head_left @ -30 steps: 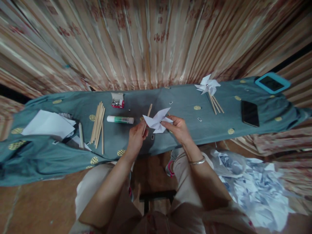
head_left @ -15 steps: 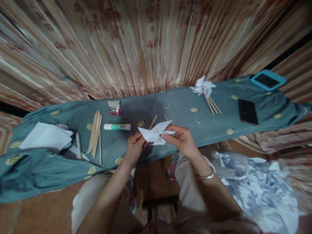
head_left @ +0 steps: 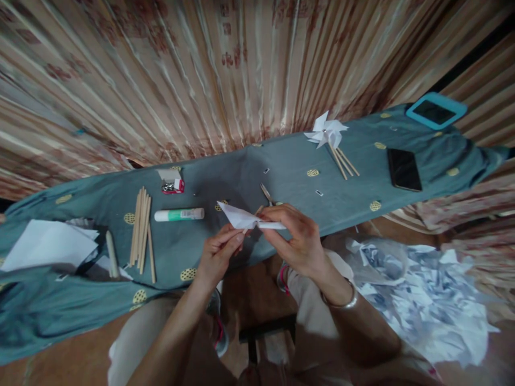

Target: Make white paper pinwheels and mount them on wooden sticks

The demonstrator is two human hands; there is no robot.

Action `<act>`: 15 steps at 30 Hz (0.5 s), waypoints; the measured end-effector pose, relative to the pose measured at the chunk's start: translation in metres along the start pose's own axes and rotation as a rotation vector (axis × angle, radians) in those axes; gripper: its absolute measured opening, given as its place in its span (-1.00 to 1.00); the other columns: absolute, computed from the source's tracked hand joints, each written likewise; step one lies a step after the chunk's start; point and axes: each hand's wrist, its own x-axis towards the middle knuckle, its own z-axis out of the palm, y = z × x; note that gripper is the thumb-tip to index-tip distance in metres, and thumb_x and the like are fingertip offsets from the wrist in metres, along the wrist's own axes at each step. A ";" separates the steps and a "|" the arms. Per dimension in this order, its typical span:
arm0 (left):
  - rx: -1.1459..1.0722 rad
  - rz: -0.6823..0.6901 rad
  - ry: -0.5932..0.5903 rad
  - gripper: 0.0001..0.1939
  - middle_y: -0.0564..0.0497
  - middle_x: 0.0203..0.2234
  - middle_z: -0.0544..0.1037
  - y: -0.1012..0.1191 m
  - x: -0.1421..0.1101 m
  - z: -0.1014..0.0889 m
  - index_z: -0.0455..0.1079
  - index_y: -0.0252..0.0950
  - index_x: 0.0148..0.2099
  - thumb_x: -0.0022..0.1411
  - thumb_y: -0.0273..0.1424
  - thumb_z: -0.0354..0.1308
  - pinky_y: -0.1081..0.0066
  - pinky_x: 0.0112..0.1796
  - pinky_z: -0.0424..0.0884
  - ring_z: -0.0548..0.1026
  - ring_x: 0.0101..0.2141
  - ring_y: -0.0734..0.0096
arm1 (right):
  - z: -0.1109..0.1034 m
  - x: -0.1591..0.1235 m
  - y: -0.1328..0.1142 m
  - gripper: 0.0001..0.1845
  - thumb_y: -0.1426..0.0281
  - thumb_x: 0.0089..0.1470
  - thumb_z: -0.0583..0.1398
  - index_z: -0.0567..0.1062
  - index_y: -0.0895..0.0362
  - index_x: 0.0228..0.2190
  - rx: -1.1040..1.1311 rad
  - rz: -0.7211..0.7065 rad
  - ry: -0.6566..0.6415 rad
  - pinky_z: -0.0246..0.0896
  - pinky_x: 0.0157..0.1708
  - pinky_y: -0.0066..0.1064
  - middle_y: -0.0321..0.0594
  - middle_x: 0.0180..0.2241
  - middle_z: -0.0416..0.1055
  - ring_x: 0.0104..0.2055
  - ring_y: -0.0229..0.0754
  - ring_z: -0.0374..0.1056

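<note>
A folded white paper pinwheel [head_left: 237, 216] is held up over the near edge of the table, seen nearly edge-on. My left hand [head_left: 219, 251] pinches its lower left side, fingers closed. From the right, my right hand [head_left: 295, 238] grips it near the centre with thumb and fingers; the fingers hide part of the paper. A short piece of wooden stick seems to show just behind the paper, partly hidden. Beyond my right fingers lies a pointed tool like scissors [head_left: 265, 193], its rear end covered by the hand.
Left on the cloth-covered table [head_left: 225, 177] are wooden sticks [head_left: 140, 230], a glue stick [head_left: 179, 214], a small pin box [head_left: 173, 185] and paper sheets [head_left: 50, 246]. Finished pinwheels [head_left: 328, 131], a phone [head_left: 404, 169] and a blue-framed tablet [head_left: 436, 111] lie right. A bag of paper pieces [head_left: 434, 305] stands below.
The pinwheel has tipped from showing its face to nearly edge-on. My right fingers have shifted over its centre. The view has turned slightly, so the tabletop items sit further left.
</note>
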 end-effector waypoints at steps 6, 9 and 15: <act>0.020 0.036 0.002 -0.70 0.05 -0.56 0.39 0.000 0.000 0.001 0.62 -0.28 -0.35 0.10 -0.12 0.33 0.51 -0.56 0.20 0.25 -0.57 0.55 | -0.003 0.000 0.002 -0.84 0.50 0.17 0.20 0.52 0.03 -0.22 0.032 0.057 0.010 0.38 -0.10 -0.34 -0.24 -0.24 0.60 -0.14 -0.21 0.51; 0.016 0.033 0.007 -0.71 0.05 -0.55 0.40 0.002 0.000 0.001 0.61 -0.28 -0.39 0.09 -0.13 0.34 0.52 -0.56 0.21 0.25 -0.58 0.57 | -0.003 0.000 0.001 -0.84 0.49 0.18 0.20 0.54 0.03 -0.22 0.034 0.068 0.001 0.39 -0.10 -0.34 -0.26 -0.24 0.60 -0.14 -0.21 0.51; 0.032 0.029 0.025 -0.72 0.03 -0.54 0.41 0.000 -0.001 0.000 0.62 -0.28 -0.39 0.08 -0.15 0.35 0.53 -0.57 0.21 0.28 -0.56 0.56 | -0.003 0.001 0.003 -0.86 0.46 0.18 0.21 0.55 0.01 -0.25 0.044 0.085 -0.009 0.39 -0.10 -0.33 -0.28 -0.24 0.60 -0.15 -0.20 0.52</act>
